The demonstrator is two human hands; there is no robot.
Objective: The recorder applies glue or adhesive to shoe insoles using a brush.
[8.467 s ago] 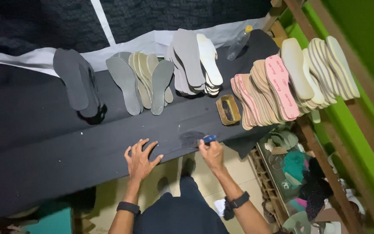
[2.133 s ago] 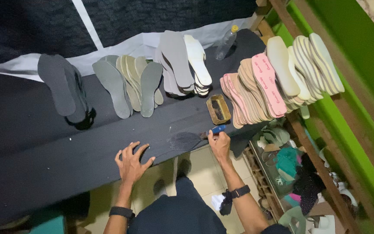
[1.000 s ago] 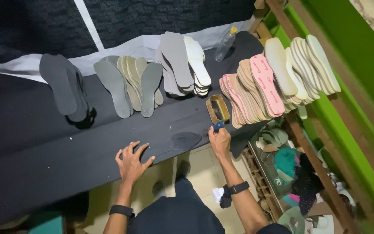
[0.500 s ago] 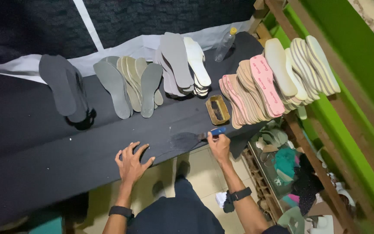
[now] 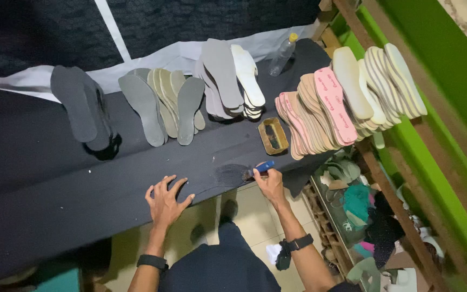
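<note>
I see the blue-handled brush (image 5: 262,167) at the near edge of the worktop (image 5: 39,178), its bristle end pressed onto a wet-looking dark patch (image 5: 232,174) on the black sheet covering the surface. My right hand (image 5: 270,184) has its grip clamped around the handle, fingers wrapped from below, which angles the bristles down and left onto the patch. My left hand (image 5: 166,199) lies flat and spread, its grip apart and holding nothing; I judge it presses there to keep the thin black sheet from sliding under the brush.

Just beyond the brush sits a small rectangular tin (image 5: 273,135), brownish and crusted, open on top, close enough for dipping. Behind it, flat shoe insoles stand in overlapping fans, probably so that each one can be picked off singly: a pink and tan row (image 5: 320,111), cream ribbed ones (image 5: 390,81) farther right, a white and grey stack (image 5: 233,78), olive-grey ones (image 5: 163,105) and matte dark grey ones (image 5: 79,111) at the left. They look like thin foam or board, smooth-edged. A clear plastic bottle (image 5: 283,54) with a yellow cap stands at the back. To the right, a wooden rack (image 5: 401,216) holds mixed footwear.
</note>
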